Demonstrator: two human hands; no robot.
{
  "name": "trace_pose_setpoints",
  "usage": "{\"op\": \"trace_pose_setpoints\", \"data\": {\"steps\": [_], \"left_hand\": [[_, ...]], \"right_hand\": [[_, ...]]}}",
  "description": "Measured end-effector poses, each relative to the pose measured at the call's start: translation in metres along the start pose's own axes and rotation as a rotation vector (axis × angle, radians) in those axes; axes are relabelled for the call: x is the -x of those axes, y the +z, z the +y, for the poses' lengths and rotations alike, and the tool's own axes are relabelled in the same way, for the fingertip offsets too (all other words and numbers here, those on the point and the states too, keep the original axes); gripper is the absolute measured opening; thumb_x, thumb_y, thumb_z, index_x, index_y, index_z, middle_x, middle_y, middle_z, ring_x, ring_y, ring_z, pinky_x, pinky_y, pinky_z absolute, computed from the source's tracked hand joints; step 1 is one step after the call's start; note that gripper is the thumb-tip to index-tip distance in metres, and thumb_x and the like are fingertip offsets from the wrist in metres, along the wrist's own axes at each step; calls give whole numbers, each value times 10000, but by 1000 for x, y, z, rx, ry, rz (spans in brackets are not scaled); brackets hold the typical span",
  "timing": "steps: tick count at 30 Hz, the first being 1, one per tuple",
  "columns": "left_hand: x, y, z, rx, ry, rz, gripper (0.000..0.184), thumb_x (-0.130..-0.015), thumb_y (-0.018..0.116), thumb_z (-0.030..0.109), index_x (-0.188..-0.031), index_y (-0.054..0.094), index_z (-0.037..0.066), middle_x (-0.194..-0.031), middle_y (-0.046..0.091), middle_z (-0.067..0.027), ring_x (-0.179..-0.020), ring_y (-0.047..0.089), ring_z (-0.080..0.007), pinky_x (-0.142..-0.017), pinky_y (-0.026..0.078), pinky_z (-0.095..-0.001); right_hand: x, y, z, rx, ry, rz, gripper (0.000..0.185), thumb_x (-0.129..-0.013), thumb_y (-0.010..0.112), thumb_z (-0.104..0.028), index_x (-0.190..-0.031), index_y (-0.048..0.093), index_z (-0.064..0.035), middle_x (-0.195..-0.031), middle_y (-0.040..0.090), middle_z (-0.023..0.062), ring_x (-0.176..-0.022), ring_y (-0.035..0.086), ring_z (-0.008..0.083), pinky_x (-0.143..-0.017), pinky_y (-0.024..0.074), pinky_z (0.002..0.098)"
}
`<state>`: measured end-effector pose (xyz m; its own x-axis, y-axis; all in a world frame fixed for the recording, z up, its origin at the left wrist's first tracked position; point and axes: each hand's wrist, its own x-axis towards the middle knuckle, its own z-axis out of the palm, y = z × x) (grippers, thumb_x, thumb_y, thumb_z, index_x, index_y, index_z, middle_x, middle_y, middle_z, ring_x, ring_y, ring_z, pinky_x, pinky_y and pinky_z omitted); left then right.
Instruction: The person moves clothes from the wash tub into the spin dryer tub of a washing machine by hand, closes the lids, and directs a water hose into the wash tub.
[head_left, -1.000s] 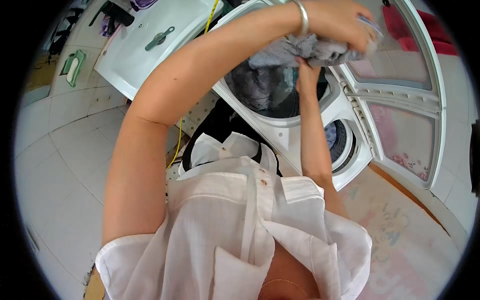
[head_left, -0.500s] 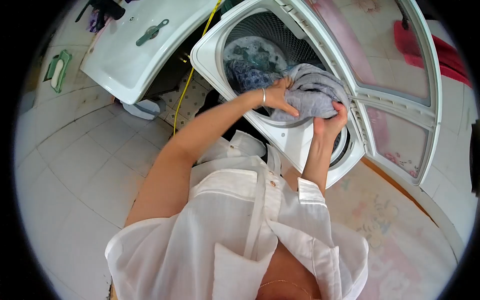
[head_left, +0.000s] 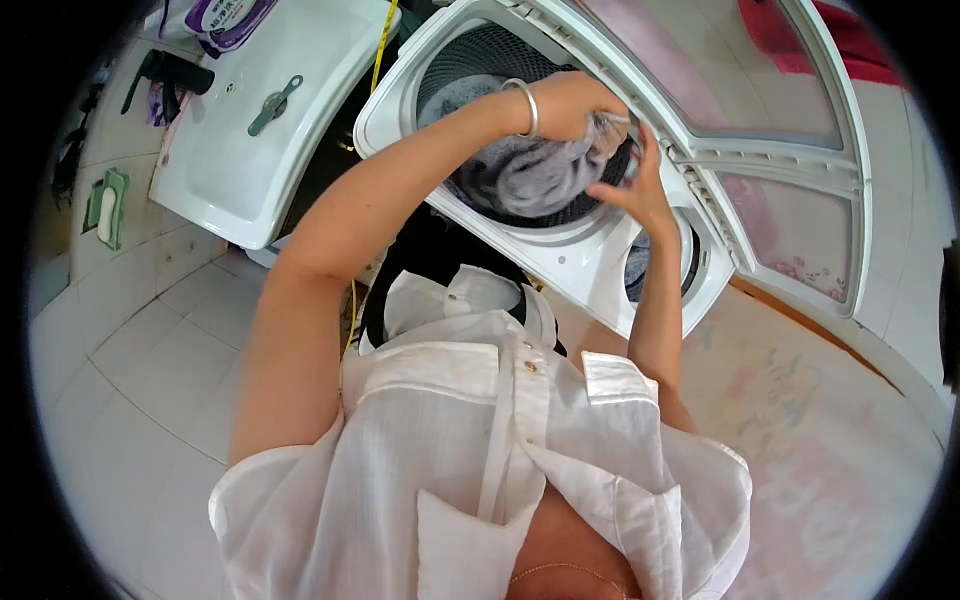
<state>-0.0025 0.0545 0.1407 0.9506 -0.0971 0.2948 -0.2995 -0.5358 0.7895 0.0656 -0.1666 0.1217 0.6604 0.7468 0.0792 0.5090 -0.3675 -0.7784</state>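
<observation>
Bunched grey cloth hangs in the round opening of the white washing machine. My left hand, with a silver bangle at the wrist, is closed on its upper end near the tub's right rim. Beside it, my right hand has its thumb and fingers spread around a gap, close to the cloth's right side; whether it touches the cloth cannot be made out. Foamy water shows in the tub, partly behind my left forearm.
The machine's clear lid stands raised at the right. A smaller drum holds more cloth. At the left are a white sink, a black faucet, a green soap dish and a purple-white package. A yellow hose runs beside the machine.
The cloth went from above the machine to the rim, then back over the tub. My left hand has closed on it, while my right hand has let go and spread its fingers.
</observation>
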Motion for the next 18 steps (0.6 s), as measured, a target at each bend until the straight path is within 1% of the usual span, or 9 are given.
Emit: {"op": "trace_pose_setpoints", "data": {"steps": [3, 4, 5, 8, 10, 13, 14, 15, 18], "left_hand": [[-3, 1, 9, -94, 43, -115, 421, -669, 507, -67, -1048, 613, 84, -993, 626, -154, -928, 587, -329, -791, 474, -401], [-4, -3, 7, -201, -3, -131, 431, -667, 514, -65, -1055, 607, 98, -1002, 624, -144, -936, 587, -323, -800, 476, -395], [-5, -7, 4, -309, -47, -144, 441, -666, 521, -63, -1062, 601, 113, -1012, 623, -135, -943, 587, -318, -809, 478, -389], [7, -31, -48, -218, 6, 64, 439, -666, 599, -6, -1084, 582, 130, -994, 619, -128, -944, 595, -296, -826, 479, -384], [15, -58, -91, -290, -56, 83, 477, -668, 492, -103, -1066, 594, 138, -975, 637, -125, -945, 597, -311, -815, 475, -359], [35, -118, -91, -456, -205, 12, 310, -685, 525, -17, -913, 667, 140, -955, 642, -117, -857, 611, -308, -803, 471, -342], [34, -139, -105, -578, -203, 9, 235, -758, 555, 70, -968, 650, 119, -903, 659, -103, -788, 627, -256, -716, 498, -335], [32, -161, -102, -558, -198, 99, 236, -685, 538, 59, -848, 695, 124, -814, 668, -81, -746, 633, -278, -688, 500, -350], [5, -214, -83, -468, -212, 338, 215, -752, 513, 69, -867, 692, 99, -853, 662, -147, -779, 645, -262, -692, 500, -351]], "right_hand": [[-32, 23, -3, 69, 37, -382, 785, -548, 826, -248, -1203, 464, -11, -1110, 549, 112, -1043, 508, 235, -910, 389, 343], [-33, 39, 13, -220, 138, -413, 611, -623, 742, -162, -1159, 488, -16, -1049, 569, 77, -976, 528, 196, -865, 409, 311], [-31, 48, 19, -228, 134, -402, 611, -623, 742, -162, -1159, 488, -16, -1049, 569, 77, -976, 528, 196, -865, 409, 311], [-27, 53, 10, -406, 350, -66, 485, -689, 598, -88, -1161, 502, -30, -969, 585, 43, -880, 533, 143, -796, 428, 277], [-17, 32, 12, -406, 341, 60, 481, -679, 606, -99, -1147, 513, -37, -948, 585, 41, -853, 532, 139, -773, 429, 278], [-4, -31, 19, -433, 368, 239, 445, -654, 629, -138, -1081, 548, -45, -899, 578, 33, -797, 526, 139, -724, 420, 274], [-3, -54, 8, -426, 339, 303, 432, -650, 634, -150, -1061, 554, -44, -890, 572, 34, -794, 524, 141, -723, 412, 265], [-2, -79, -4, -418, 312, 366, 420, -646, 640, -161, -1042, 560, -43, -881, 567, 34, -791, 521, 144, -723, 404, 256], [3, -149, -32, -668, 330, 474, 354, -667, 617, -85, -1012, 574, -18, -936, 580, 61, -871, 539, 174, -790, 421, 287]]}}
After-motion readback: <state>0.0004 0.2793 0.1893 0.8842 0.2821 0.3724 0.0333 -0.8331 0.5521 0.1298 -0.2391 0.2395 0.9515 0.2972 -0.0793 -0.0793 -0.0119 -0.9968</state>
